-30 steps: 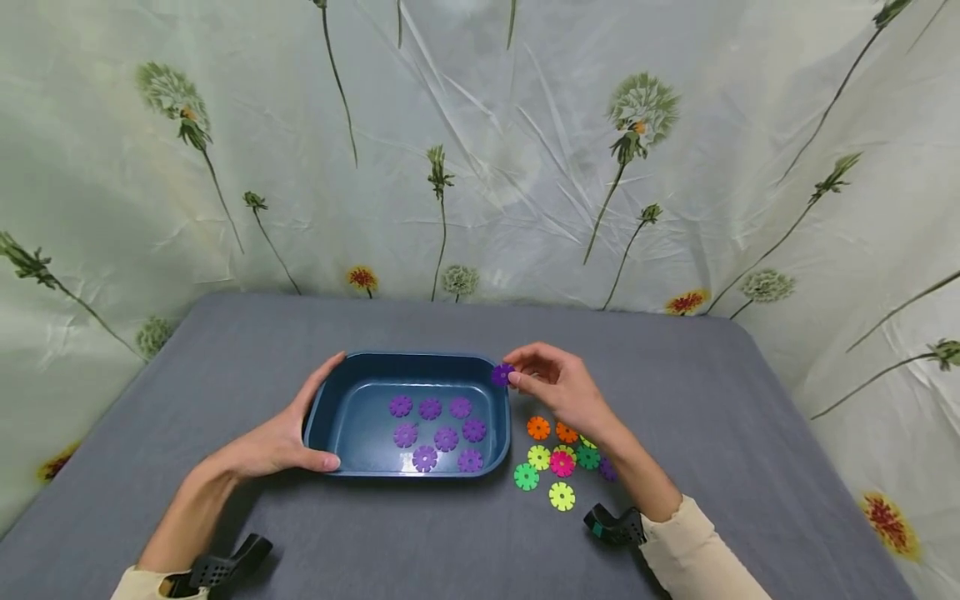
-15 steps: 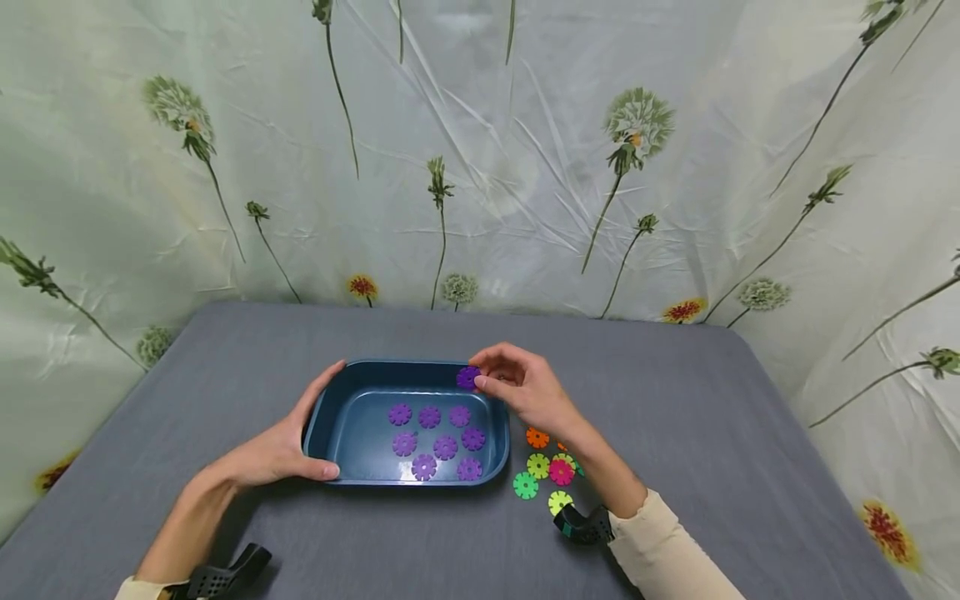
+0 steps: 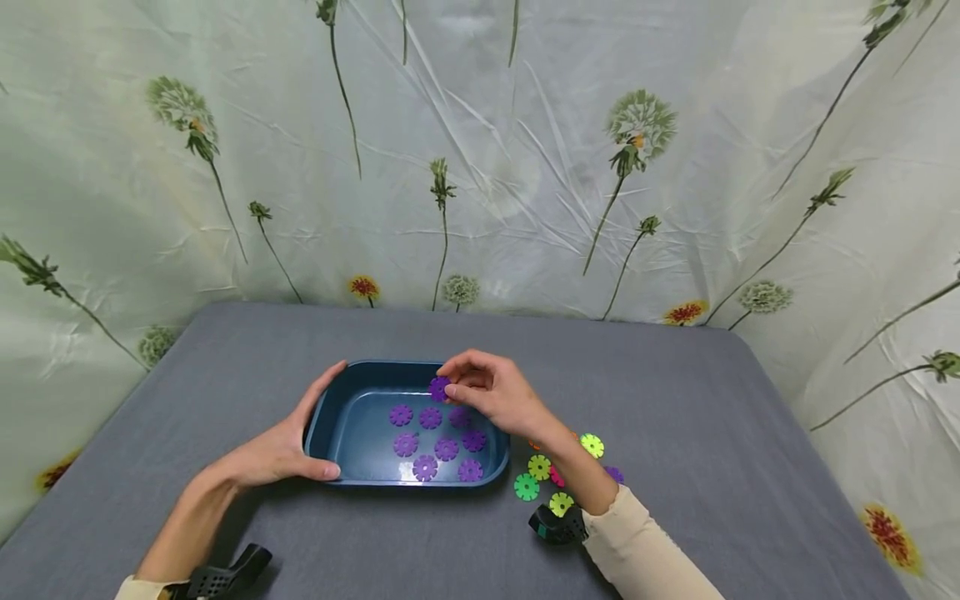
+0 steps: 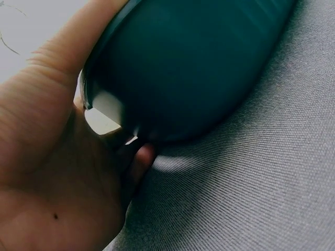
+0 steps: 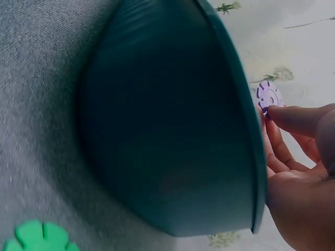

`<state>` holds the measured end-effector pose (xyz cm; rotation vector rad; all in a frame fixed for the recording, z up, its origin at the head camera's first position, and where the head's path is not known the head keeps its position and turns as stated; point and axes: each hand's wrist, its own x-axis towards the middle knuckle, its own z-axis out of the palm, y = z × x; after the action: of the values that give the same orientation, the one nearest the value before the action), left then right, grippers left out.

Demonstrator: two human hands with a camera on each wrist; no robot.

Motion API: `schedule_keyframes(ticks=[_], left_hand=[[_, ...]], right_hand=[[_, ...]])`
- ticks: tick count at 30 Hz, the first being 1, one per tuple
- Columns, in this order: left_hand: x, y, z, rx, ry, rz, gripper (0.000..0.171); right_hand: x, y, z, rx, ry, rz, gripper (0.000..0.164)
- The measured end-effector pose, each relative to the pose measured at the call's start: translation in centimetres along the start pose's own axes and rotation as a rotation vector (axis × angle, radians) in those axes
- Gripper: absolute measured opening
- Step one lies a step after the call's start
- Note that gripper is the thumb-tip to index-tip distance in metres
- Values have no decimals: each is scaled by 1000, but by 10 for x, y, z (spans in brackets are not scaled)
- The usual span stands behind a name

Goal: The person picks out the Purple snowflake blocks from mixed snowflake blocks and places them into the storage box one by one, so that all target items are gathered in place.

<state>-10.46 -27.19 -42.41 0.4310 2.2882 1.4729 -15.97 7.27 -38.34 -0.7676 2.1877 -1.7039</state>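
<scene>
A deep blue rectangular tray stands on the table in the head view. Several flat purple notched discs lie spread over its floor, mostly toward the right side. My left hand grips the tray's left end, thumb at the near corner and fingers at the far one; the left wrist view shows the hand against the tray's outer wall. Between thumb and fingertips, my right hand pinches one purple notched disc above the back part of the tray. That disc stands on edge in the right wrist view.
Right of the tray lie loose notched discs, among them a green disc, a yellow disc and a purple disc. My right forearm partly covers this group. A floral curtain hangs behind the grey cloth-covered table.
My right hand has carried the pinched purple disc leftward, from the tray's right corner to over its back part. My left hand keeps its grip on the tray's left end.
</scene>
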Motion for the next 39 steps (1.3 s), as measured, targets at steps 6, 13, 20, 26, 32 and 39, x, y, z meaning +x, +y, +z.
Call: schedule_keyframes(ticks=[6, 13, 20, 26, 32, 39], left_hand=[[0, 0, 0, -5, 3, -2, 125], [0, -1, 0, 1, 13, 2, 125], [1, -1, 0, -3, 3, 2, 124], [0, -1, -1, -10, -8, -4, 124], [-2, 0, -5, -4, -8, 11, 124], [-2, -4, -2, -25, -16, 33, 125]], right_hand=[[7, 1, 10, 16, -36, 15, 22], [14, -1, 20, 62, -82, 10, 23], [17, -1, 27, 60, -130, 25, 24], [22, -1, 37, 21, -166, 23, 23], [27, 0, 49, 8, -192, 22, 20], [28, 2, 63, -55, -212, 55, 19]])
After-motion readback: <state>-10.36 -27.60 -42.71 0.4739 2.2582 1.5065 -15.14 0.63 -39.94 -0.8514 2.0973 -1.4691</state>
